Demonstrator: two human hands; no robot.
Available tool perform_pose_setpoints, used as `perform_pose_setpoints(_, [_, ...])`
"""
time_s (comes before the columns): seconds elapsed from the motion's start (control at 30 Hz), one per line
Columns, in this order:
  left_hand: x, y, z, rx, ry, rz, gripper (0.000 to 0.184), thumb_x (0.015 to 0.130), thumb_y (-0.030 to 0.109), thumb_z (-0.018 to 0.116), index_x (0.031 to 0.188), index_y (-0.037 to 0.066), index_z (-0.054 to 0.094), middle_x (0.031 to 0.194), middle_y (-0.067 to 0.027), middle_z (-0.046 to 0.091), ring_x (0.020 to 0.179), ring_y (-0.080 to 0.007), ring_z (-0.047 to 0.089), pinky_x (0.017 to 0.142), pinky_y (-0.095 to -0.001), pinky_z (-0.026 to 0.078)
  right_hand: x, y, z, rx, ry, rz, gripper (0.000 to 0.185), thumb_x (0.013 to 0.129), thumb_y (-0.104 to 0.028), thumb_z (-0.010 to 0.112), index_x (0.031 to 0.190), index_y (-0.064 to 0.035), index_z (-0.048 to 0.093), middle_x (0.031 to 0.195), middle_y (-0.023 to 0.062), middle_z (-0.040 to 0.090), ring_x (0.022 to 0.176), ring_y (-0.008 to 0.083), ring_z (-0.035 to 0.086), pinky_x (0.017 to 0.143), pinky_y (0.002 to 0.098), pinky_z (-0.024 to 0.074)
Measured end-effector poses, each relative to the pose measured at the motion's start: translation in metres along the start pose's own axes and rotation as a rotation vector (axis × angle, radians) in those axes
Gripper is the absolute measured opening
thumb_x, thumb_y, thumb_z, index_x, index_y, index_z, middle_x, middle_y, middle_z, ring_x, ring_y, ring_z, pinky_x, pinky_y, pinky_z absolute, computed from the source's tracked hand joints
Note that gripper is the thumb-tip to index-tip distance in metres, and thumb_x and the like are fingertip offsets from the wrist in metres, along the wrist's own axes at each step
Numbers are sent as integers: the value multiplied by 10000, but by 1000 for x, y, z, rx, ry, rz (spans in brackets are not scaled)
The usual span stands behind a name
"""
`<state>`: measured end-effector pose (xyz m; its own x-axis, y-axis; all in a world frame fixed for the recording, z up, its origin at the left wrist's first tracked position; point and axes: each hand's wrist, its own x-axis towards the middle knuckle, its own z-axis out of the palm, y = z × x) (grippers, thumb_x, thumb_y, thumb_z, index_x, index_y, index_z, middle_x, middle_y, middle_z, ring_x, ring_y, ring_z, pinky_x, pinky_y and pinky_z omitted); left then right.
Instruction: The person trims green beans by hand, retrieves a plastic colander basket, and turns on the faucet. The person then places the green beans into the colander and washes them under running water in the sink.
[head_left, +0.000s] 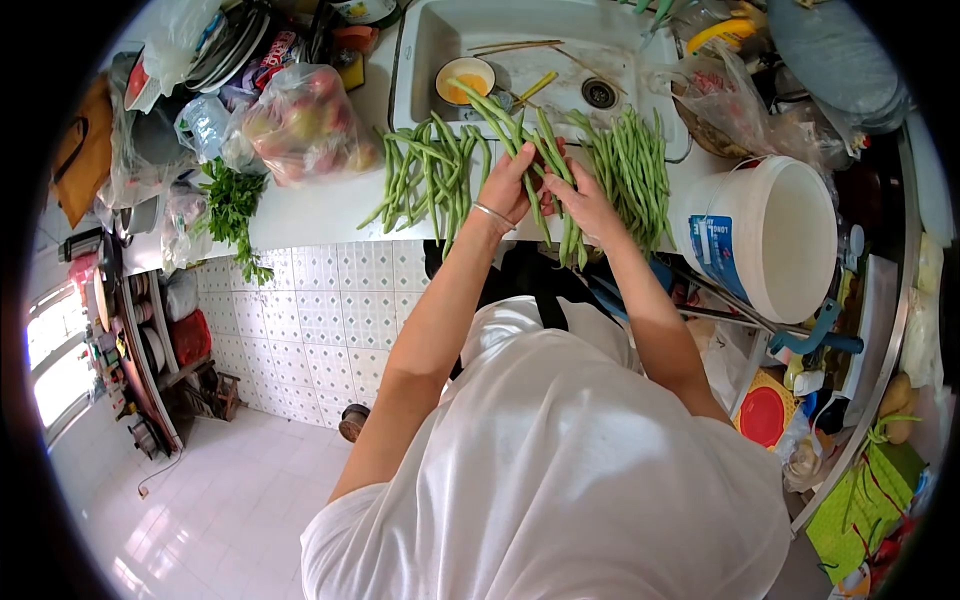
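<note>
From where I stand, the person's left hand (508, 188), with a silvery bangle (495, 218) at its wrist, is closed around a loose bunch of long, slender green beans (488, 112). The bunch slants up over the near rim of a white rectangular sink (408, 75). The right hand (588, 205) is just beside it, fingers curled onto beans as well, though pods and fingers overlap so much that I can't tell which pods each one grips. On the pale countertop (310, 222), a spread heap of green beans (425, 165) lies to the left of the hands and a more closely lined heap (635, 165) to the right. In the sink sits a small round bowl (446, 98) with something orange-yellow inside. A white plastic bucket with a blue label (715, 235) lies tipped to the right, while a clear bag of reddish and green fruit (310, 125) sits on the left, near a bunch of leafy greens (230, 205) hanging over the edge.
</note>
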<state>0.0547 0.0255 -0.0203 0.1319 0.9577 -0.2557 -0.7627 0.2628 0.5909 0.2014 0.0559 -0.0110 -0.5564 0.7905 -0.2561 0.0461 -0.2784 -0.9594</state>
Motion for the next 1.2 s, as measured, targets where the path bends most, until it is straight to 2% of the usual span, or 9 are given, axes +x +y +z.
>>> perform_pose_setpoints(0.1, [5, -3, 5, -48, 107, 65, 342, 937, 289, 435, 1129, 14, 497, 1131, -118, 570, 925, -191, 569, 747, -312, 474, -1, -4, -1, 117, -41, 128, 232, 906, -184, 505, 1086, -40, 515, 860, 32, 561, 728, 107, 552, 624, 248, 490])
perform_pose_setpoints(0.2, [8, -1, -3, -90, 242, 137, 238, 943, 234, 415, 1031, 31, 503, 1138, -159, 563, 1023, -258, 575, 791, -324, 496, -3, 3, -3, -176, -3, 25, 222, 895, -161, 497, 1068, -20, 500, 814, 55, 555, 717, 145, 596, 584, 266, 504])
perform_pose_setpoints(0.33, [4, 15, -10, -220, 222, 195, 176, 935, 189, 427, 1009, 39, 481, 1141, -166, 561, 1034, -285, 568, 801, -347, 502, -3, 7, -21, 70, 314, 95, 165, 901, -147, 454, 1008, -23, 476, 798, 81, 551, 629, 143, 584, 532, 259, 499])
perform_pose_setpoints(0.57, [-2, 6, 6, 140, 309, 87, 159, 910, 186, 476, 1040, 97, 494, 1069, -70, 578, 950, -180, 575, 806, -318, 489, 15, -41, 7, -451, 227, -150, 293, 840, -267, 574, 985, -22, 501, 805, 113, 599, 674, 213, 612, 590, 315, 472])
perform_pose_setpoints(0.73, [-4, -9, 6, 437, 268, 151, 355, 873, 76, 498, 1214, 90, 401, 1065, -21, 529, 952, -152, 539, 808, -329, 471, 34, -27, 18, -529, 275, -243, 388, 774, -347, 639, 960, -19, 547, 848, 169, 624, 746, 296, 612, 664, 345, 467])
perform_pose_setpoints(0.87, [-17, -1, 6, 192, 151, 131, 449, 884, 85, 486, 1313, 107, 355, 1065, -18, 534, 913, -148, 544, 804, -295, 462, 33, -11, 7, -319, 100, -153, 345, 803, -273, 591, 1001, 5, 542, 792, 135, 624, 694, 232, 610, 640, 322, 465])
perform_pose_setpoints(0.93, [-14, 3, -2, 175, 221, 21, 364, 903, 152, 485, 1256, 86, 425, 1020, -16, 561, 894, -141, 553, 788, -286, 461, 32, -21, 6, -241, 38, 81, 315, 813, -242, 573, 1008, 4, 539, 743, 81, 604, 598, 152, 578, 575, 288, 454])
perform_pose_setpoints(0.97, [-12, 3, -3, 215, 292, 63, 316, 917, 215, 478, 1199, 71, 482, 983, -21, 589, 850, -136, 571, 745, -280, 463, 30, -25, 7, -228, 41, 76, 241, 822, -217, 557, 971, -27, 547, 679, 22, 554, 531, 85, 524, 498, 241, 412])
perform_pose_setpoints(1.2, [-22, 7, -1, 462, 232, -82, 293, 906, 255, 516, 1129, 66, 530, 978, -34, 618, 810, -125, 582, 705, -276, 469, 50, -47, 3, 183, 231, 34, 198, 809, -226, 626, 920, -86, 542, 663, -34, 481, 486, 50, 397, 445, 210, 337])
